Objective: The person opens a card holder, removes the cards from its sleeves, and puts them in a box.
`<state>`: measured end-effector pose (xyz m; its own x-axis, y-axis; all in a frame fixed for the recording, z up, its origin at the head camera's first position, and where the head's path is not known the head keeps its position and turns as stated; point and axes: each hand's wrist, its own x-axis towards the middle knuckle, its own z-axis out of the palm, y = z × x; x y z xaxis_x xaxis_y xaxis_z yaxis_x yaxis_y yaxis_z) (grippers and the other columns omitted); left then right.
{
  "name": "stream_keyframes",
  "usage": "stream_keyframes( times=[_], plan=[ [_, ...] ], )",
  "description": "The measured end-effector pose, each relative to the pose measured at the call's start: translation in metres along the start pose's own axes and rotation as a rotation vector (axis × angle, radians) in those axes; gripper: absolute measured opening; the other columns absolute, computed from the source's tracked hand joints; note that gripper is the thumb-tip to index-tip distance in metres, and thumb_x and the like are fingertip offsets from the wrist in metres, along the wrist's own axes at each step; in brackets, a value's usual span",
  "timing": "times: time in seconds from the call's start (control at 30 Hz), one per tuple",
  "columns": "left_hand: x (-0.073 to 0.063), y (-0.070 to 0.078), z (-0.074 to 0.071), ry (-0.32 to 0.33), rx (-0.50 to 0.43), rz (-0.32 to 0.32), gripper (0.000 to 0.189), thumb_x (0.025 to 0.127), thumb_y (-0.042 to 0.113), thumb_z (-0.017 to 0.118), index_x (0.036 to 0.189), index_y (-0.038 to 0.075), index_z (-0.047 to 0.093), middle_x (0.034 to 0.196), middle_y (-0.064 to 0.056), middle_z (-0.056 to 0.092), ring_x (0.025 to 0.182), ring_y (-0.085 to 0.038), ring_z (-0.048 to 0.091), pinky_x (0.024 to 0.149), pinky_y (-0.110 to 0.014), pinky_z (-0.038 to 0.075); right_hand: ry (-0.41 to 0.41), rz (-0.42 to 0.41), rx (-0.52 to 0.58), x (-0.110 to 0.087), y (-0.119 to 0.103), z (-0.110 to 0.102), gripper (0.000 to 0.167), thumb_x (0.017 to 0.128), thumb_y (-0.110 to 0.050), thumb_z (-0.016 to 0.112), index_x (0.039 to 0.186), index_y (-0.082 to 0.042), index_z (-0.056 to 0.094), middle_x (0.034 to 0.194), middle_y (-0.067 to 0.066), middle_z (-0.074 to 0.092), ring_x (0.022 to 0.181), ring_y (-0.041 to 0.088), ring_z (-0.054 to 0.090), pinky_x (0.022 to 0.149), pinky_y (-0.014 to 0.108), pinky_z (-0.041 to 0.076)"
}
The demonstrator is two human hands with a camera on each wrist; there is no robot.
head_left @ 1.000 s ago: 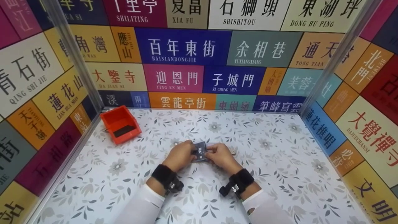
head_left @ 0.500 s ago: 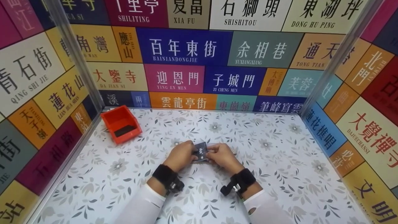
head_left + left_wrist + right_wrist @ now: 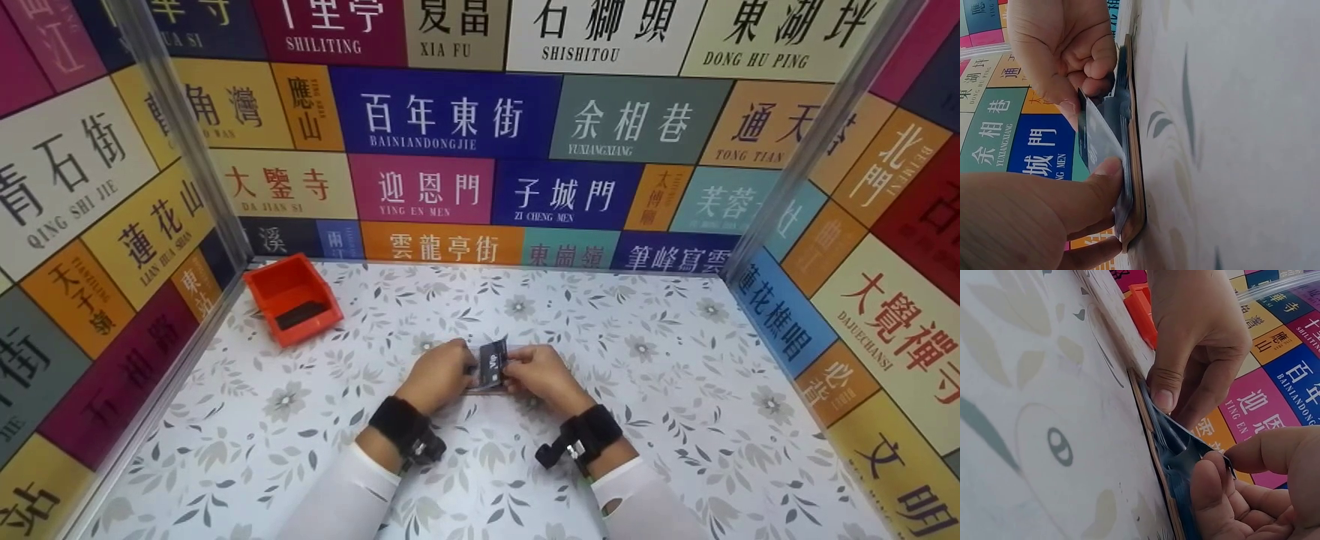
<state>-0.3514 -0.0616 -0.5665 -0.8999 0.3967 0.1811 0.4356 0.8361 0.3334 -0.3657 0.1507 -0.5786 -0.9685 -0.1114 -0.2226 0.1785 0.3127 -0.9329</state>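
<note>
pinching raised edge of dark printed sheet (image 3: 491, 365) in right hand (image 3: 541, 373); clamping other side down under thumb (image 3: 1107, 167) of left hand (image 3: 437, 371), over thin tan-edged board (image 3: 1138, 188). lying directly between hands, touching both, with neither clearly nearer. slanting up toward right hand, with visible long axis mostly away from body (print too small to read). seeing orange-red bin (image 3: 309, 330) farther off, left of left hand.

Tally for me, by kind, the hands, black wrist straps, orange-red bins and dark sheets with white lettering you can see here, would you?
Left hand and right hand: 2
Black wrist straps: 2
Orange-red bin: 1
Dark sheet with white lettering: 1
Total: 6
</note>
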Motion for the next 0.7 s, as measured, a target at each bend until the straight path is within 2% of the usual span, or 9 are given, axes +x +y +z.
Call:
stream_keyframes(
  times=[0.43,0.57,0.7],
  plan=[
    [-0.0015,0.0016,0.0,0.01,0.032,0.007,0.01,0.08,0.021,0.081,0.088,0.016,0.077,0.087,0.002,0.055,0.075,-0.02,0.058,0.071,-0.039,0.051,-0.04,-0.035,-0.064,-0.0023,-0.0009,0.0043,0.018,0.087,-0.024,0.076,0.101,-0.013,0.076,0.08,0.008,0.075,0.06,0.015,0.067,0.05,0.026,0.05],
    [-0.0016,0.0017,0.0004,0.008,0.025,0.0,0.009,0.082,0.023,0.081,0.087,0.017,0.076,0.087,0.003,0.056,0.076,-0.019,0.058,0.071,-0.039,0.051,-0.015,-0.031,-0.064,-0.001,-0.0001,0.0036,0.014,0.086,-0.02,0.076,0.098,-0.012,0.075,0.081,0.008,0.075,0.059,0.015,0.067,0.05,0.027,0.052],
    [-0.002,0.001,-0.0002,-0.003,0.01,-0.009,0.011,0.083,0.025,0.08,0.089,0.017,0.075,0.09,0.005,0.057,0.077,-0.019,0.06,0.072,-0.038,0.052,0.048,-0.036,-0.063,-0.0003,-0.002,-0.0003,0.013,0.085,-0.015,0.073,0.097,-0.009,0.074,0.082,0.007,0.074,0.06,0.017,0.066,0.053,0.032,0.055]
  ],
)
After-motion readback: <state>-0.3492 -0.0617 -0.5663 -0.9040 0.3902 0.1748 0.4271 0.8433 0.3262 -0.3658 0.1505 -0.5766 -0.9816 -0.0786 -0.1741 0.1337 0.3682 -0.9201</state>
